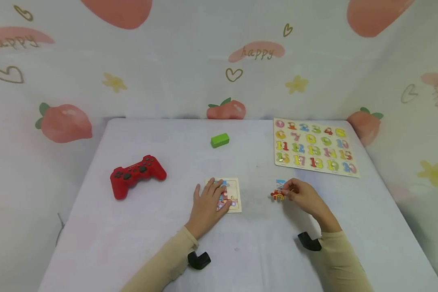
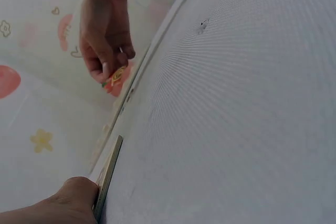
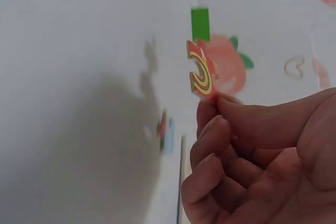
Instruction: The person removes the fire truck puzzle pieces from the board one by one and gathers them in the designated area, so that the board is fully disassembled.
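My left hand (image 1: 205, 207) lies with spread fingers over a small wooden jigsaw board (image 1: 235, 185), hiding much of its left side. Colourful pieces show between and beside the fingers. In the left wrist view, the thumb (image 2: 76, 195) is against the board's edge. To the right, my right hand (image 1: 308, 199) pinches a red jigsaw piece (image 3: 200, 72) with yellow curved stripes between thumb and index finger, lifted off the table. Another piece, partly light blue (image 1: 280, 183), lies just beyond that hand and is partly covered.
A red game controller (image 1: 138, 173) lies on the left. Farther back is a green block (image 1: 220, 140). At the back right lies a wooden number board (image 1: 315, 148). White cloth (image 1: 160, 231) covers the table, and a patterned curtain (image 1: 175, 61) hangs behind it.
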`<state>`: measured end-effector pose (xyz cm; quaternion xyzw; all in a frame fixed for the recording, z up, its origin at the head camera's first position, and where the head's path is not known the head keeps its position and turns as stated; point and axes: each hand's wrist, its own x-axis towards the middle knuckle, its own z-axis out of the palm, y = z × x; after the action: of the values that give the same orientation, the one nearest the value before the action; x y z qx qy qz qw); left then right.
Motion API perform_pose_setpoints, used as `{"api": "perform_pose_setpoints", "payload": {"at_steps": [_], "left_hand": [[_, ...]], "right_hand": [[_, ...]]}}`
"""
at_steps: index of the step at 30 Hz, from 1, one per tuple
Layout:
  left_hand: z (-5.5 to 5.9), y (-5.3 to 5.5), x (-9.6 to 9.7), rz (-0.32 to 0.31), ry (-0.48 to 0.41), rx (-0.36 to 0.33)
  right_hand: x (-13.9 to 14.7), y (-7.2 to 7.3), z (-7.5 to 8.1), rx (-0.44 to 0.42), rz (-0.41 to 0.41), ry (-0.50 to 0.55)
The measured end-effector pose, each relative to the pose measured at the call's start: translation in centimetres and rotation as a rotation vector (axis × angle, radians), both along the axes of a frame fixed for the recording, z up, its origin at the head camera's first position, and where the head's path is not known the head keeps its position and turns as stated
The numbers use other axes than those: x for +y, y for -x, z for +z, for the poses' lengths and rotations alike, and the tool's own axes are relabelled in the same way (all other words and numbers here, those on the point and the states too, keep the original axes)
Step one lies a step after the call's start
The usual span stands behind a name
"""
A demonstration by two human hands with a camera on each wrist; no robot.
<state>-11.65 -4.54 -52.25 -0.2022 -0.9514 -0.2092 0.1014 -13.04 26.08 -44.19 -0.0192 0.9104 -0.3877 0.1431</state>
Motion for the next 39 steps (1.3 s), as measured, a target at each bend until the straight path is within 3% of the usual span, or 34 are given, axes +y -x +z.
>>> {"api": "perform_pose_setpoints", "payload": {"at_steps": [7,23,32,39], "left_hand": [[0.2,0.1,-0.3,-0.002,-0.006,-0.003],[0.1,0.1,-0.5,-0.01,-0.037,0.007],[0.1,0.1,-0.4,-0.012,-0.073,-0.003],[0.2,0.0,-0.4,-0.018,-0.023,-0.03]], "right_hand": [[1.8,-0.1,-1.1,-0.032,-0.027,-0.01],[1.3,0.4,-1.9,-0.025,-0.038,-0.074],[1.4,0.4,-1.6,0.028,-0.004,-0.116],[-0.6,0.2,-1.1,0.052,-0.005,-0.093]]}}
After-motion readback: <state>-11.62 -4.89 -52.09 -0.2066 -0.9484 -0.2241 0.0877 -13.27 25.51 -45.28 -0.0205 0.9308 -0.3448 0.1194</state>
